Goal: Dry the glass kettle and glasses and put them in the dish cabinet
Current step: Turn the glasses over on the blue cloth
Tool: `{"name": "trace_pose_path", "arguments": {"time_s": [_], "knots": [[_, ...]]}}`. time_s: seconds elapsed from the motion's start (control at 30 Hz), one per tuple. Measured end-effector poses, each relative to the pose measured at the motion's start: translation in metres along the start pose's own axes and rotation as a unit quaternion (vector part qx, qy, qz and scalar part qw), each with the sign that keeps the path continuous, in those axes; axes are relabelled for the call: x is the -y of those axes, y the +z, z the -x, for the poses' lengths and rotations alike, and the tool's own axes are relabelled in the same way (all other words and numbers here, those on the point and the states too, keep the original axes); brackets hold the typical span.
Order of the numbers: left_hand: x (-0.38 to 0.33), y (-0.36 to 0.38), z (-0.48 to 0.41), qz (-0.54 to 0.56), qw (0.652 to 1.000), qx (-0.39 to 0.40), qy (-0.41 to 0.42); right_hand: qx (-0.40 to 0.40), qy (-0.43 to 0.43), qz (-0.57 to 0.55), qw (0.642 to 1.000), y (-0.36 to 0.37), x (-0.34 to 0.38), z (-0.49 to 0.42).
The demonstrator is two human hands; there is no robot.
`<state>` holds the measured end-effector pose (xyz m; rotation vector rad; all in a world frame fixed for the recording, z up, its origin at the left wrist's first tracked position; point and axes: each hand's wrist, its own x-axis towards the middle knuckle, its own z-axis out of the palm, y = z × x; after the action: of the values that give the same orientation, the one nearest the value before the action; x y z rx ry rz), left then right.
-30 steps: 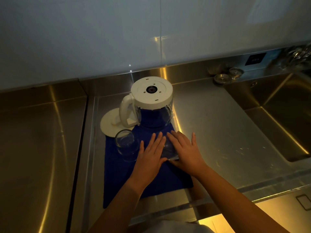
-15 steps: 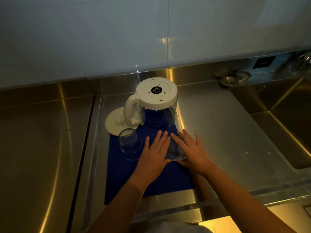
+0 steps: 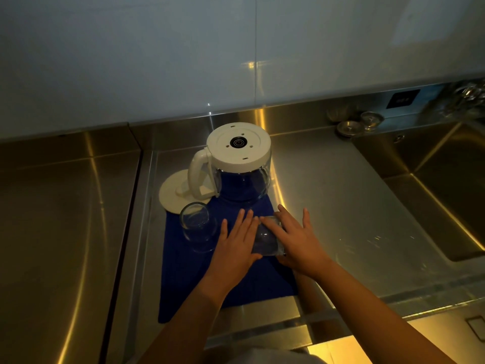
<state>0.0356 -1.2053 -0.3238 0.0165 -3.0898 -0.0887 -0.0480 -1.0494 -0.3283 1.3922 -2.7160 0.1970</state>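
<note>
**Grip released on both sides: the left hand (image 3: 237, 249) and right hand (image 3: 299, 244) press straight fingers against a glass (image 3: 267, 241) on the blue cloth (image 3: 183, 274).**

Head view. The glass lies between the two hands. The right hand's spread fingers rest over its top and the left hand's flat fingers touch its left side, and no finger curls round it. Whether it stands or lies on its side cannot be told. It is on the right half of the cloth, which is spread on the steel bench (image 3: 65, 219). A second glass (image 3: 198, 227) stands on the cloth just left of the left hand. The glass kettle (image 3: 240, 166) stands upside down at the cloth's far end, beyond both hands, with its handle to the left. Its white lid (image 3: 174, 195) lies beside it. A sink (image 3: 446, 195) lies well apart to the right.
</note>
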Motion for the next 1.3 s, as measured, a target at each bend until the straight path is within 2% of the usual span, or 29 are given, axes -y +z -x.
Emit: {"name": "trace_pose_path", "arguments": {"time_s": [0.13,0.33,0.53,0.97,1.17,1.3], "knots": [[-0.002,-0.006,-0.003,0.029,0.998,0.047,-0.013,-0.009,0.000,0.003,1.000,-0.010,0.004,0.000],[0.002,-0.008,-0.005,0.072,0.995,0.055,-0.038,-0.056,-0.036,-0.012,0.998,-0.024,0.007,-0.004],[0.006,0.001,-0.003,0.124,0.988,0.074,-0.055,-0.004,-0.033,-0.134,0.990,-0.030,0.013,-0.003],[0.009,0.012,-0.004,0.219,0.969,0.081,-0.083,-0.001,0.000,-0.219,0.976,-0.042,0.017,-0.007],[0.004,0.012,0.004,0.303,0.945,0.029,-0.118,0.028,0.101,-0.333,0.937,-0.024,0.017,-0.014],[0.005,0.008,0.009,0.351,0.925,0.017,-0.143,0.020,0.154,-0.426,0.891,-0.010,0.018,-0.017]]}}
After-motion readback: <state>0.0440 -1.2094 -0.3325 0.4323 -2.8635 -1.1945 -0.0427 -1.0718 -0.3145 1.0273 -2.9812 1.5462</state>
